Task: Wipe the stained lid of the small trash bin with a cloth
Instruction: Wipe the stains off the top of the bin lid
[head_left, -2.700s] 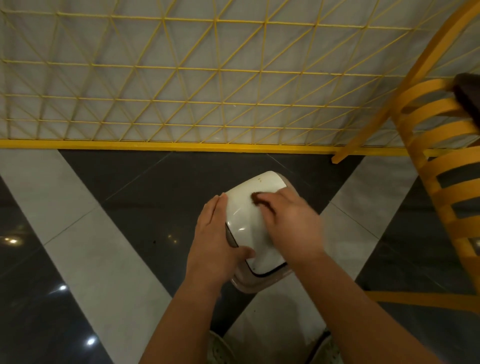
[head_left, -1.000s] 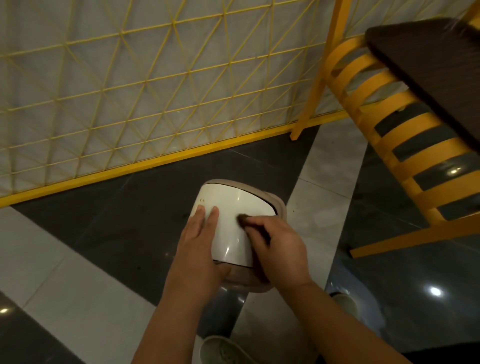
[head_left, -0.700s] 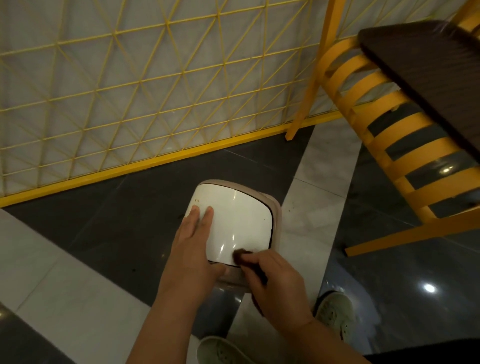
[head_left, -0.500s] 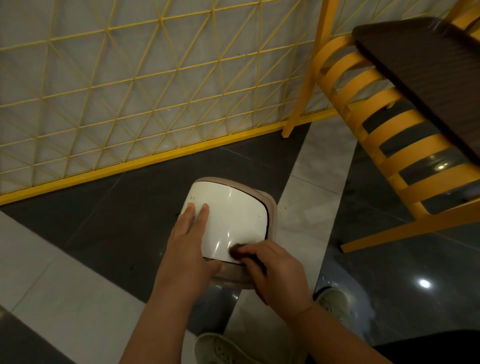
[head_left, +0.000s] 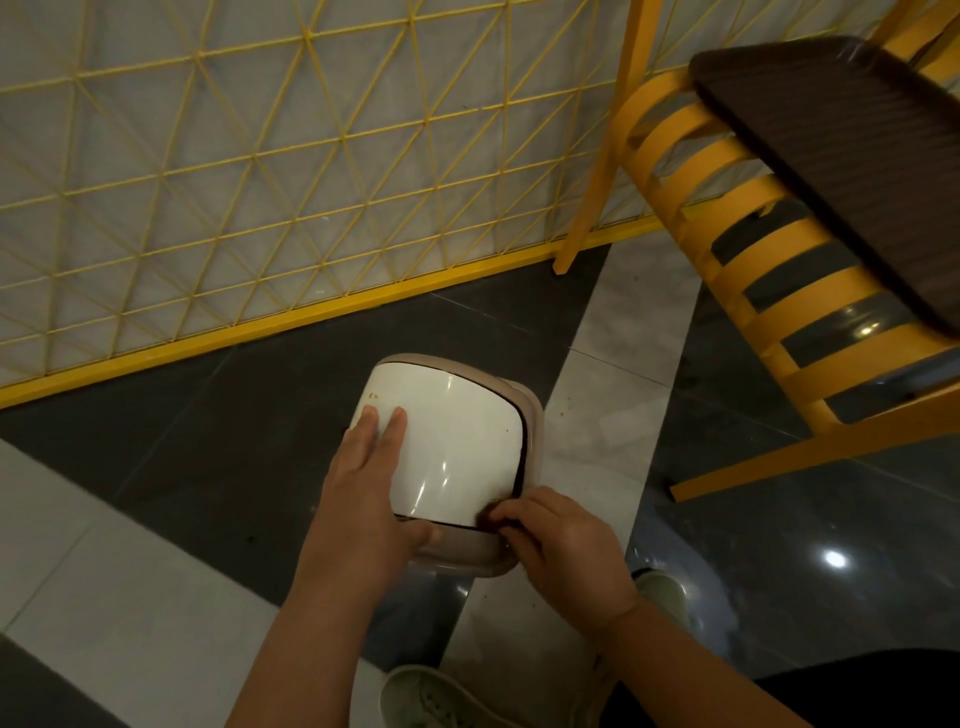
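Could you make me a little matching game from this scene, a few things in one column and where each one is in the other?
Things:
1. left hand
2. right hand
3. brown specks
4. yellow chair

Places:
A. far left corner of the white lid
B. standing on the floor to the right of the bin
C. flat on the lid's left side
D. at the lid's near right corner, pinching a dark cloth

Pairs: 1-C, 2-D, 3-A, 4-B
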